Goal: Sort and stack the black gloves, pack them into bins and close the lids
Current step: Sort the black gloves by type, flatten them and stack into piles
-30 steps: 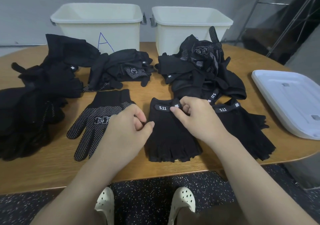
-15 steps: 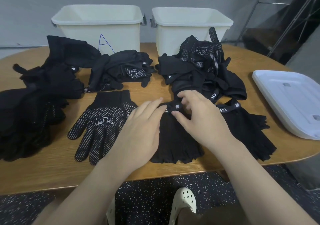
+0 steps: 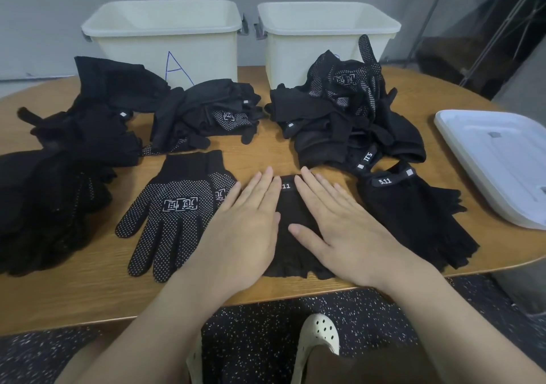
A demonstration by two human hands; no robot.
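A fingerless glove is pinned flat at the near edge of the wooden table, its cuff turned away from the person and its cut-off fingers toward the table edge. It is pressed down by both hands: the left hand is laid palm-down over its left side, the right hand over its right side, all fingers straight, lying close together and curled around nothing. Just left of this glove, a dotted glove with a white logo is spread flat, fingers toward the person. Just right of it, a second fingerless glove is laid out. Beyond it, loose heaps of black gloves are scattered across the table. Farther back, two cream bins are seen uncovered: the one marked "A" to the left, the other bin to the right. Well to the right of the pressed glove, a white lid is resting on the table.
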